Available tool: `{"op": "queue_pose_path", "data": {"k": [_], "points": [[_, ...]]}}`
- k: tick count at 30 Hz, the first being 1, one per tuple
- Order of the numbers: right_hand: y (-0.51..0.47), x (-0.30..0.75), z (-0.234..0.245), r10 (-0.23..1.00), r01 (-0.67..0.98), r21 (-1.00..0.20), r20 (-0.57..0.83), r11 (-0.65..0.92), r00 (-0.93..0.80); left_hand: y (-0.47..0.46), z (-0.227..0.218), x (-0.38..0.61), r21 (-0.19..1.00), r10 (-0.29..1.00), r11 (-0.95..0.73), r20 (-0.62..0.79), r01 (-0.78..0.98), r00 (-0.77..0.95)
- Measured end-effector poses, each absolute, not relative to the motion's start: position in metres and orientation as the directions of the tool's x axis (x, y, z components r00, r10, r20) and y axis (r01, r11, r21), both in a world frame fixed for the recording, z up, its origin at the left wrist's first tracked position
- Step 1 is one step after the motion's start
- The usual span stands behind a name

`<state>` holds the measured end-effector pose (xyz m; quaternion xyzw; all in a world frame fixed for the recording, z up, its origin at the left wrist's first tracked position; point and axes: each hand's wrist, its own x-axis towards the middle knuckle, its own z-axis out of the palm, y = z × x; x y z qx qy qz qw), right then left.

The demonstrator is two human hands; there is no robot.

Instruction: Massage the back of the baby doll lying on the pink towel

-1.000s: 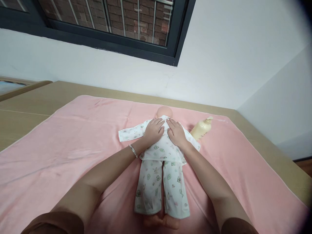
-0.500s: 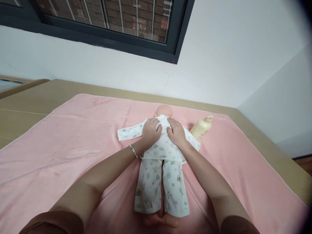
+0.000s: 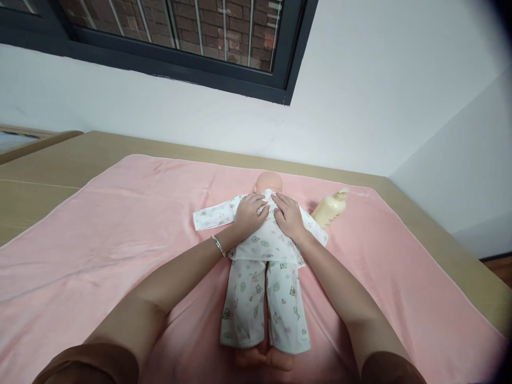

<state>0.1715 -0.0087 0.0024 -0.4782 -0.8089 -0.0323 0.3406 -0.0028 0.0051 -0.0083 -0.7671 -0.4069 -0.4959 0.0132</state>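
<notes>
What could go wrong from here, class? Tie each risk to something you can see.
The pump bottle is close to the sleeve of the doll, so a sideways sweep of the right hand might knock it.
The pink blanket is creased and could bunch if pushed.
The bracelet near the left hand might snag the shirt.

no legible text, even on bottle

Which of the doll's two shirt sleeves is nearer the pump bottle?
The sleeve beside the right hand: it lies close to the pump bottle, while the other sleeve stretches away beyond the left hand.
</notes>
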Motion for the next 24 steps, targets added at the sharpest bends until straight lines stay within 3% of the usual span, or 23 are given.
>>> {"op": "queue_pose_path", "data": {"k": [7, 11, 18, 24], "points": [[-0.0127, 0.1679, -0.0019, 0.738, 0.779, -0.372, 0.655, 0.504, -0.164, -0.0009, -0.0045, -0.0019, 0.484, 0.688, -0.577, 0.722, 0.658, 0.072], [-0.0135, 0.1667, -0.0007, 0.751, 0.792, -0.386, 0.647, 0.473, -0.133, 0.0022, -0.0047, -0.0023, 0.49, 0.737, -0.558, 0.663, 0.67, 0.128], [-0.0085, 0.1695, 0.0047, 0.789, 0.834, -0.265, 0.543, 0.485, -0.286, 0.0053, -0.0086, -0.0039, 0.364, 0.619, -0.69, 0.744, 0.625, 0.251], [-0.0116, 0.1686, -0.0001, 0.75, 0.817, -0.326, 0.635, 0.476, -0.183, -0.0014, -0.0072, -0.0022, 0.383, 0.597, -0.661, 0.789, 0.646, 0.142]]}}
